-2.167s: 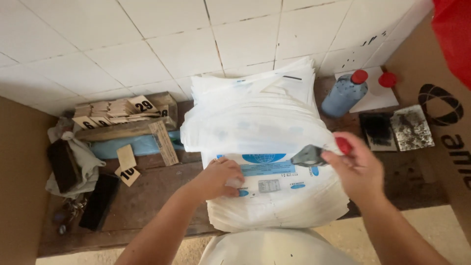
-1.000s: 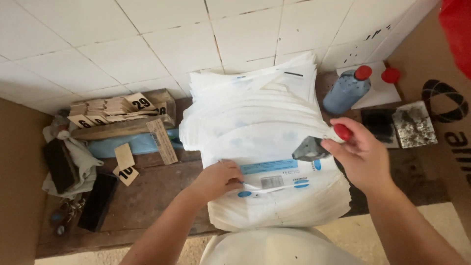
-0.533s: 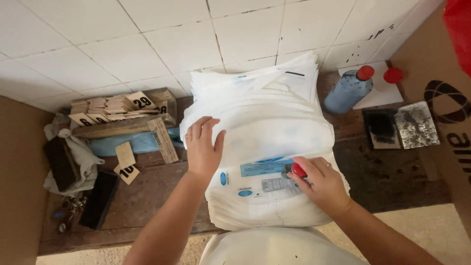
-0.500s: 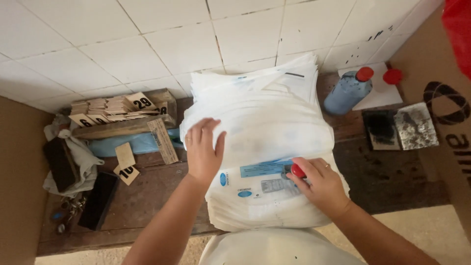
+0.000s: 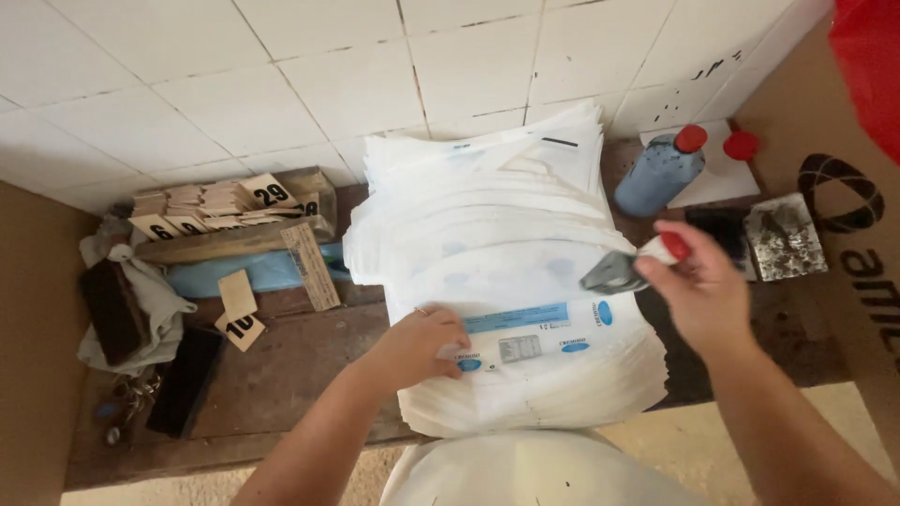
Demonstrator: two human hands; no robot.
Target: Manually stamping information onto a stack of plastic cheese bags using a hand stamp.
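A thick stack of white plastic bags (image 5: 511,281) with blue printed marks lies on a dark wooden bench (image 5: 281,375). My left hand (image 5: 417,345) rests on the near left corner of the top bag, fingers curled at its edge. Lifted above the stack's right side, my right hand (image 5: 698,290) grips a hand stamp (image 5: 633,267) with a red knob and a grey block. An ink pad (image 5: 727,230) sits just right of the stack.
A blue bottle with a red cap (image 5: 661,171) stands at the back right. Wooden number tiles (image 5: 230,206) sit in a holder at the back left, with loose tiles, a rag (image 5: 122,300) and a dark block nearby. Cardboard walls flank both sides.
My right hand has lifted the stamp off the top bag and moved it up to the right. My left hand has come down from the folded bags to the bag's near left corner.
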